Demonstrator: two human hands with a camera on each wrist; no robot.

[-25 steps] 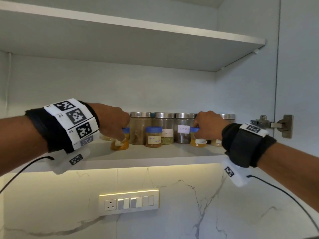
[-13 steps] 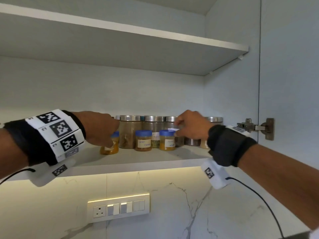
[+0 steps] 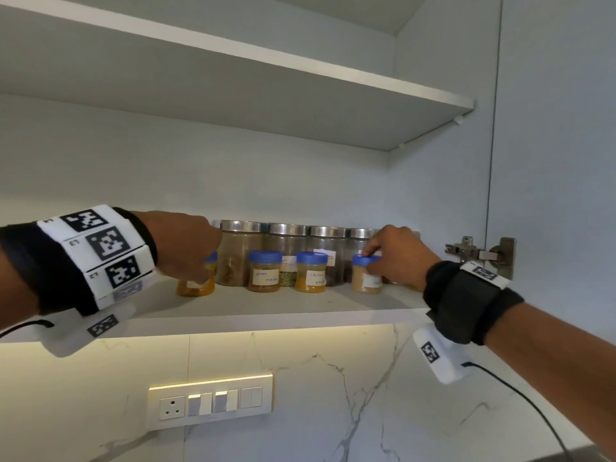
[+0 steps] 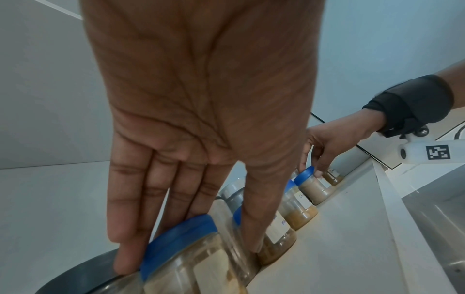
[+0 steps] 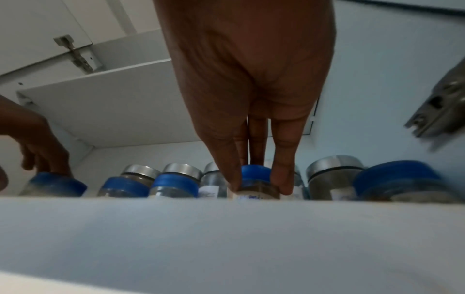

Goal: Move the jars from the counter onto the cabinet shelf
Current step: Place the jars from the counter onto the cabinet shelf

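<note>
Several small blue-lidded spice jars stand in a row on the lower cabinet shelf (image 3: 300, 305). My left hand (image 3: 201, 273) grips the leftmost jar (image 3: 196, 286), which holds yellow powder. In the left wrist view its fingers (image 4: 125, 254) lie behind the blue lid, and the thumb runs down the other side of the jar (image 4: 201, 268). My right hand (image 3: 371, 258) pinches the lid of a beige-filled jar (image 3: 366, 278) further right. The right wrist view shows thumb and fingers either side of that jar (image 5: 256, 189). Two jars (image 3: 265, 273) (image 3: 311, 275) stand free between them.
Tall steel-lidded glass jars (image 3: 243, 251) line the back of the shelf. Another small jar (image 5: 397, 179) stands right of my right hand. A door hinge (image 3: 480, 251) juts from the right cabinet wall. An upper shelf (image 3: 300, 105) hangs overhead. A switch panel (image 3: 210, 398) sits on the marble wall below.
My right hand slid its jar left beside the middle one, let it go, and now pinches the neighbouring jar to the right. My left hand has stayed on its jar.
</note>
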